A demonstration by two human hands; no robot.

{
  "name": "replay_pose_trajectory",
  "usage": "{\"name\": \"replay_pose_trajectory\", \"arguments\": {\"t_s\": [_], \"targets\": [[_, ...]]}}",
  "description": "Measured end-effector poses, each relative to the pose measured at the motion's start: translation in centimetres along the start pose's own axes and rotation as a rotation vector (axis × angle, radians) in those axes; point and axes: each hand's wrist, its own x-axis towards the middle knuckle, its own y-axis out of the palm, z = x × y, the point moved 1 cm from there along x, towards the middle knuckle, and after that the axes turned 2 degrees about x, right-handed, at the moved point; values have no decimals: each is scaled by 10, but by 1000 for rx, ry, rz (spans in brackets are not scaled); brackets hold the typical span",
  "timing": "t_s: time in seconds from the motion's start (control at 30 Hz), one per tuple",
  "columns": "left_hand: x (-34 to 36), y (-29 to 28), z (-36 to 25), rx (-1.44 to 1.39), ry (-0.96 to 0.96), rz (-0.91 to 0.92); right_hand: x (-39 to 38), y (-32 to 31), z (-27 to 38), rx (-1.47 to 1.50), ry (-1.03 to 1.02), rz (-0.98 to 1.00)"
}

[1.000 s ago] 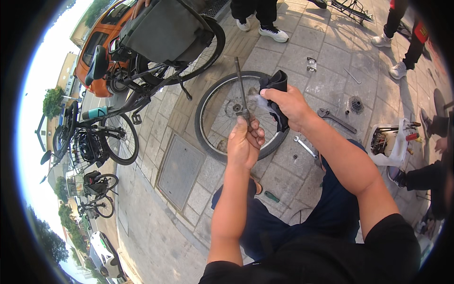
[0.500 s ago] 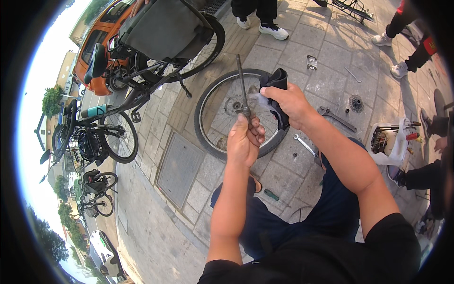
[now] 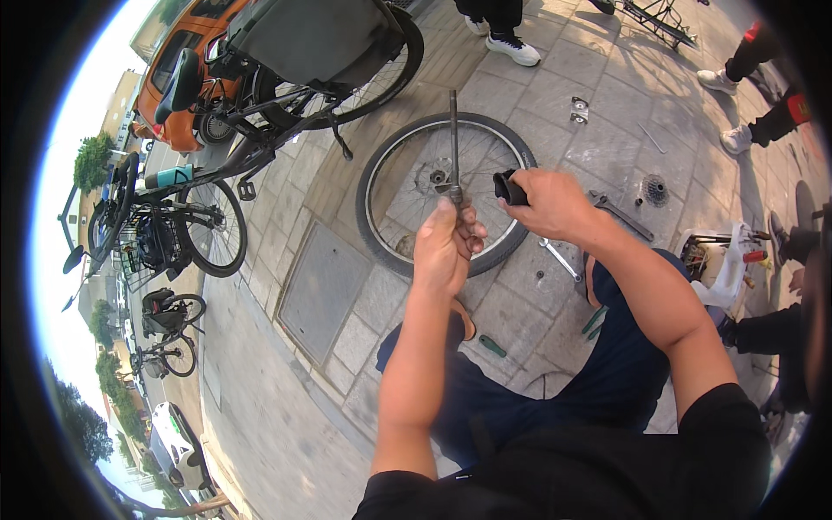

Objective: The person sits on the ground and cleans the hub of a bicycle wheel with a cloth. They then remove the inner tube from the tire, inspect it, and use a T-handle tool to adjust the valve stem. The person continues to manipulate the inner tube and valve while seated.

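Note:
Upright in my left hand (image 3: 446,247) is a dark metal wheel axle (image 3: 454,143), gripped near its lower end, where a nut or cone sits just above my thumb. My right hand (image 3: 555,206) is closed on a bunched black cloth (image 3: 506,186), held to the right of the axle and apart from it. Below both hands a bicycle wheel (image 3: 361,204) lies flat on the paving, its hub and spokes showing. My fingers hide the axle's lower end.
To the right lie an adjustable wrench (image 3: 626,218), a combination spanner (image 3: 561,260), a cassette (image 3: 655,191) and a hex key (image 3: 651,137). A green-handled tool (image 3: 492,346) rests between my feet. Several people stand around; parked bikes (image 3: 212,227) are at left.
My right hand has lowered slightly, and the cloth, which hung spread beside the axle, is now bunched small in it. My left hand still holds the axle upright.

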Motion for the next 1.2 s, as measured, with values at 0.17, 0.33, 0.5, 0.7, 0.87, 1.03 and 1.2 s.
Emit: {"name": "replay_pose_trajectory", "arguments": {"t_s": [0.17, 0.33, 0.5, 0.7, 0.87, 1.03, 1.2], "targets": [[-7, -10, -1, 20, -3, -36, -13, 12, 8, -70, -57, 290], [-10, -10, -4, 53, 11, -69, -36, 26, -5, -198, -129, 578], [-11, -8, -5, 49, 22, -36, -63, 47, -18, -308, -115, 840], [-9, -3, -2, 67, 18, -42, -100, 68, -7, -367, -77, 1375], [-6, 2, 1, 123, 9, -51, -93, 54, -12, -292, -171, 1096], [-2, 8, 8, 168, -17, -43, -35, 24, -21, 358, 54, 420], [1, 17, 11, 251, -19, -14, -10, 4, -24, 1228, 315, 109]]}}
